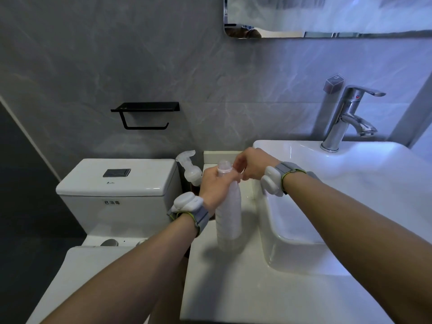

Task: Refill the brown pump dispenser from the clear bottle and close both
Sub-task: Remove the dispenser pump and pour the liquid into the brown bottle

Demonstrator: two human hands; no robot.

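The clear bottle (228,218) stands upright on the white counter (224,284), left of the basin. My left hand (216,185) is wrapped around its neck. A pale cap (225,166) sits on the bottle's mouth. My right hand (251,166) hovers just right of the cap with fingers curled and fingertips touching it. Behind my left hand stands the brown pump dispenser (194,183); its white pump head (188,163) is in place, and its brown body is mostly hidden.
A white basin (339,206) with a chrome faucet (348,118) fills the right. A white toilet tank (117,183) stands left of the counter, with a black paper holder (145,114) on the grey wall above it. A mirror (327,17) hangs top right.
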